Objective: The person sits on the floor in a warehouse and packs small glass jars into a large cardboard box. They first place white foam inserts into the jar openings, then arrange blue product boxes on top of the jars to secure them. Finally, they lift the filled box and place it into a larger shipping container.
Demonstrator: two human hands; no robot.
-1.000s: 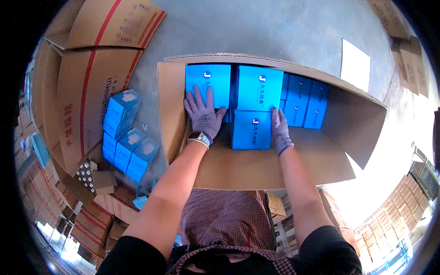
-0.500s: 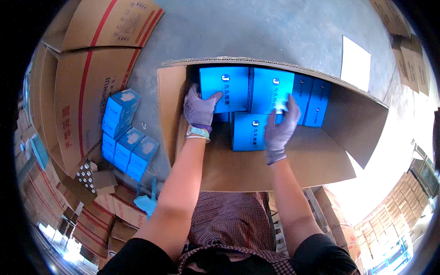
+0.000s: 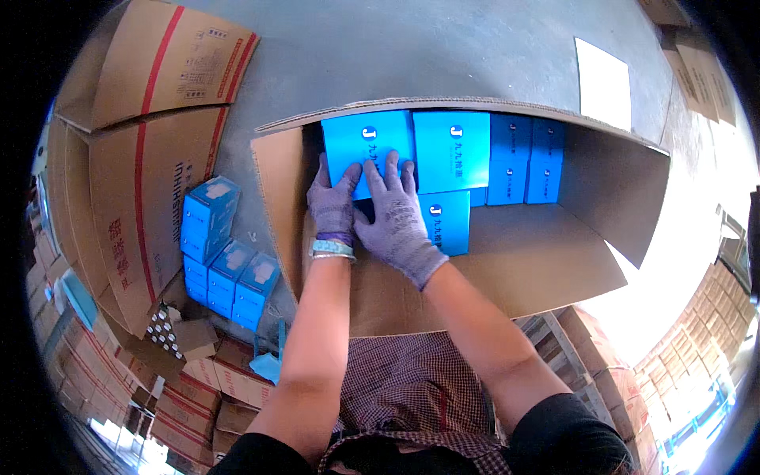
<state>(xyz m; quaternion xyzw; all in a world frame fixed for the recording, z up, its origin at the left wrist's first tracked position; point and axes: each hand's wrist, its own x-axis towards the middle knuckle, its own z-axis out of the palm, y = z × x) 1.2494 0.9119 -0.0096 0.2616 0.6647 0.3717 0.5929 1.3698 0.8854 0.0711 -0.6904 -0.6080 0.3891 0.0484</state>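
A large cardboard carton (image 3: 526, 257) lies open in front of me with blue boxes inside it. My left hand (image 3: 332, 204), in a grey glove, grips the lower left corner of the upper left blue box (image 3: 352, 138), thumb on its face and fingers at its side. My right hand (image 3: 398, 220), gloved too, rests against the lower right of that same box with fingers stretched out. Beside it sits another blue box (image 3: 451, 150). A lower blue box (image 3: 450, 226) stands beneath, partly hidden by my right hand. Several smaller-looking blue boxes (image 3: 508, 170) are stacked farther right.
More blue boxes (image 3: 235, 273) stand on the floor left of the carton. Large brown cartons (image 3: 119, 190) with red stripes rise behind them. A white sheet (image 3: 603, 83) lies on the floor beyond the carton. A wooden pallet (image 3: 558, 348) is at lower right.
My right hand has moved left, from the right-hand blue boxes to the upper left box. My left hand stays at that box, slightly lower. The view has shifted a little.
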